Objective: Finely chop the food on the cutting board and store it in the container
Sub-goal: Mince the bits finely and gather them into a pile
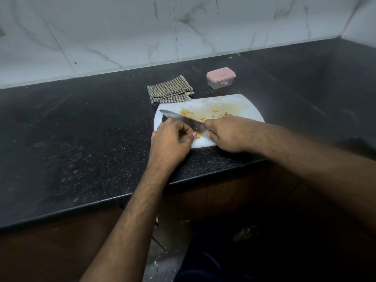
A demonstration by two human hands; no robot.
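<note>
- We stand at a black speckled bench (81, 129) backed by white marbled tiles (122, 33), with dark wood cabinet fronts below the edge.
- A white board (244, 104) lies near the bench's front edge, stained yellow across its middle.
- Small yellow food (186, 112) pieces are scattered over the board's centre, and a few more lie at its near edge between our two hands.
- Our right hand (227, 133) is curled round the handle of a knife (183, 120); the handle itself is hidden under the fingers.
- The blade runs left and away from us, its tip near the board's left edge.
- Our left hand (171, 143) has its fingers curled, fingertips against the blade's near side and thumb by a yellow piece; we cannot tell whether it pinches that piece.
- A checked cloth (169, 92) lies folded just behind the board's far left corner, touching it.
- A clear container (220, 78) with a pink lid closed on it stands behind the board, apart from it.
</note>
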